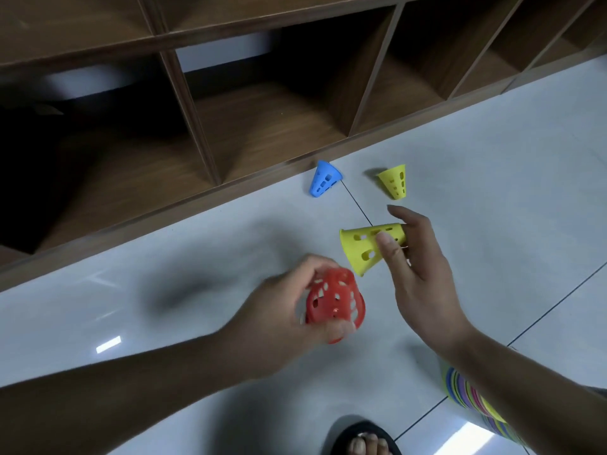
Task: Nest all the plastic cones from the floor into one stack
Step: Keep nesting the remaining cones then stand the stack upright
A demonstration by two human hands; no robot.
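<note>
**A:** What is held, and how?

**B:** The red cone is gripped by the left hand, with fingers curled round its wall, though that part is blurred. The yellow cone is pinched toward its narrow end between thumb and fingers of the right hand. Its wide mouth is turned toward the red one, and the two are just apart.

**A:** How can the cones be expected to handle?

**B:** Thin, holed plastic is judged to be light, a little springy and not fragile, though easily squashed out of round. The narrow end or the wall is best taken, with the rim left free for sliding over the next cone.

**A:** What remains, and what room is there?

**B:** The blue cone is set close against the shelf base. The far yellow cone is near it on the floor. Open floor is seen between them and the hands. Little room is left behind the blue cone, so a reach from the near side would be advised. A striped thing is partly hidden under the right forearm; whether it is a stack cannot be told.
</note>
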